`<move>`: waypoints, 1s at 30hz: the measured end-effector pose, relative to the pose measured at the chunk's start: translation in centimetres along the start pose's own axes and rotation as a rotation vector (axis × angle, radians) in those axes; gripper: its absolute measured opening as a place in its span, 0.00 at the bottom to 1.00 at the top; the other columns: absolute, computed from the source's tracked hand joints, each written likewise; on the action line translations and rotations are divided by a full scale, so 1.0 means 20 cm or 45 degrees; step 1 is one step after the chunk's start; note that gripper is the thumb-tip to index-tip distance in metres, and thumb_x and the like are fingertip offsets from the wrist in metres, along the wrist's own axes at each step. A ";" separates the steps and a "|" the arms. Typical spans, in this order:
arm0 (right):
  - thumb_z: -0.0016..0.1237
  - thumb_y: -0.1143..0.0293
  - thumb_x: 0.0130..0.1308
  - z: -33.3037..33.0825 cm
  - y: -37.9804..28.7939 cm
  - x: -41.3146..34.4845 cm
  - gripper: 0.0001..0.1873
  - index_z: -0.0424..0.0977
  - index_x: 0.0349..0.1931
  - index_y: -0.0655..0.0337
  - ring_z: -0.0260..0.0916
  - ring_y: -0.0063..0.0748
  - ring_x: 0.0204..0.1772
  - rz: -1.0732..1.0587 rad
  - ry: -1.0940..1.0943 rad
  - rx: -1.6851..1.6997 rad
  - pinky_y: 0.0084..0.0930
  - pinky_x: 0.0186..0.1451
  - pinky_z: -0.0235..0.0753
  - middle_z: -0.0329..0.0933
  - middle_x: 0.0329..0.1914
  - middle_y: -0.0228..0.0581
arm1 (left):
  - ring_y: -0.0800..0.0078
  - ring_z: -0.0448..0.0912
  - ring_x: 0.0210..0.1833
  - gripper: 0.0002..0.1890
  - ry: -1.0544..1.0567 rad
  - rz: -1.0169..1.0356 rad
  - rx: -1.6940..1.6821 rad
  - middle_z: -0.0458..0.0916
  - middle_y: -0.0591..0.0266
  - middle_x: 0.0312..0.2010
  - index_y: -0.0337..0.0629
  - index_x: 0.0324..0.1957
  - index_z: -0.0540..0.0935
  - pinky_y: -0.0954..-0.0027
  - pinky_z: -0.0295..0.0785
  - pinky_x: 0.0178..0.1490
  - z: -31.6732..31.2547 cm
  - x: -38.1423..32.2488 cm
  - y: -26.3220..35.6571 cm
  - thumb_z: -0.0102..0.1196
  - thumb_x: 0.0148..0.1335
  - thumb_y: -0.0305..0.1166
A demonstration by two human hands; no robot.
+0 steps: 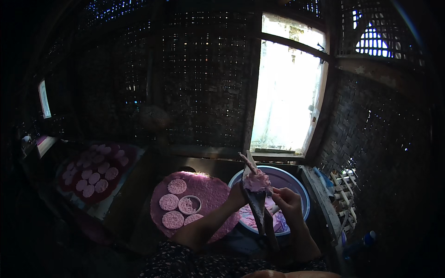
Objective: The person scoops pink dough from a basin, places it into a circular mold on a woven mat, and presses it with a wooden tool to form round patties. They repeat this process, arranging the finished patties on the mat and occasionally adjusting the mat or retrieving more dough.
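Observation:
My left hand [237,197] is wrapped around a wooden press-like tool [258,208], held upright above a plastic basin [307,205]. A lump of pink dough [256,181] sits on top of the tool, and a dough-coated stick [247,161] pokes up from it. At the dough's right edge are the bent fingers of my right hand [289,204]; whether they pinch something is unclear. A pale object [275,209] shows just below them. More pink dough [247,216] lies in the basin, partly hidden by the tool.
Left of the basin, a round pink-coated board [212,189] carries several strand-textured discs [173,220] and a white ring [199,201] with pink strands inside. Farther left, more discs [94,178] lie on a dark red sheet [98,198]. A bright window [285,97] stands ahead.

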State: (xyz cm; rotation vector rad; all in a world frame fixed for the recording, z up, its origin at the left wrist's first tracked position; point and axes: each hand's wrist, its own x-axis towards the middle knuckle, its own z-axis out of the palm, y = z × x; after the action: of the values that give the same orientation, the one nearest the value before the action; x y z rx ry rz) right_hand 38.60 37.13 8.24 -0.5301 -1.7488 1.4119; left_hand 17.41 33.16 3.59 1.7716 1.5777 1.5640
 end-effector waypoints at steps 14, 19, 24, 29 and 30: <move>0.62 0.71 0.49 -0.09 -0.08 -0.02 0.09 0.79 0.32 0.59 0.73 0.29 0.22 -0.877 0.395 -1.171 0.23 0.24 0.68 0.74 0.18 0.37 | 0.61 0.79 0.45 0.20 0.142 -0.163 0.086 0.81 0.51 0.40 0.37 0.45 0.78 0.64 0.72 0.47 -0.06 -0.02 -0.04 0.60 0.50 0.36; 0.62 0.73 0.46 -0.05 -0.02 -0.09 0.10 0.79 0.31 0.58 0.74 0.33 0.22 -0.997 0.263 -1.166 0.25 0.25 0.69 0.74 0.19 0.35 | 0.58 0.80 0.46 0.21 0.048 -0.252 -0.102 0.81 0.50 0.42 0.40 0.48 0.77 0.63 0.73 0.46 -0.15 0.01 -0.12 0.58 0.52 0.36; 0.65 0.72 0.45 -0.09 0.00 -0.01 0.14 0.79 0.34 0.63 0.78 0.30 0.28 -0.551 0.192 -0.680 0.23 0.30 0.73 0.78 0.25 0.42 | 0.69 0.78 0.47 0.18 -0.052 -0.167 -0.169 0.77 0.56 0.47 0.38 0.54 0.71 0.70 0.73 0.51 -0.15 -0.03 -0.15 0.47 0.62 0.31; 0.62 0.73 0.47 -0.09 0.02 0.06 0.11 0.78 0.33 0.61 0.74 0.32 0.22 -0.904 0.292 -1.238 0.26 0.25 0.71 0.72 0.18 0.37 | 0.69 0.79 0.46 0.19 -0.108 -0.146 -0.248 0.79 0.55 0.44 0.38 0.52 0.73 0.70 0.73 0.49 -0.08 -0.03 -0.22 0.51 0.58 0.32; 0.62 0.73 0.47 -0.08 0.03 0.05 0.11 0.78 0.32 0.61 0.74 0.33 0.22 -0.953 0.271 -1.232 0.27 0.24 0.70 0.71 0.18 0.36 | 0.68 0.80 0.45 0.19 -0.084 -0.163 -0.337 0.80 0.54 0.43 0.38 0.51 0.75 0.69 0.73 0.48 -0.08 -0.03 -0.24 0.54 0.56 0.32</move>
State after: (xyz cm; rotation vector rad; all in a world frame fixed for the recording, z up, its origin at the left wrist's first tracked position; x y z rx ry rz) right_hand 39.30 38.95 8.12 -0.4040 -2.0570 -0.0528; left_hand 13.65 33.71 0.18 1.5337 1.3540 1.5557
